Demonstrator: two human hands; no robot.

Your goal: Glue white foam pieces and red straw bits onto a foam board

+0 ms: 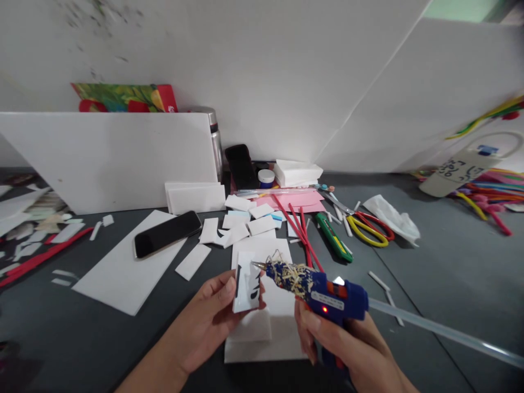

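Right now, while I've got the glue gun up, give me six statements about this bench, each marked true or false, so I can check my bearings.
1. The right hand holds the blue glue gun. True.
2. The red indicator light on the blue glue gun is off. False: the red indicator light is glowing.
3. The left hand holds a small white panel with black markings. True.
4. The yellow-handled scissors lie left of the green utility knife. False: the yellow-handled scissors lie to its right in the view.
5. A smartphone lies partly on a white sheet. True.
6. The metal flask stands in front of the large white board. False: the metal flask is behind it, partly hidden.
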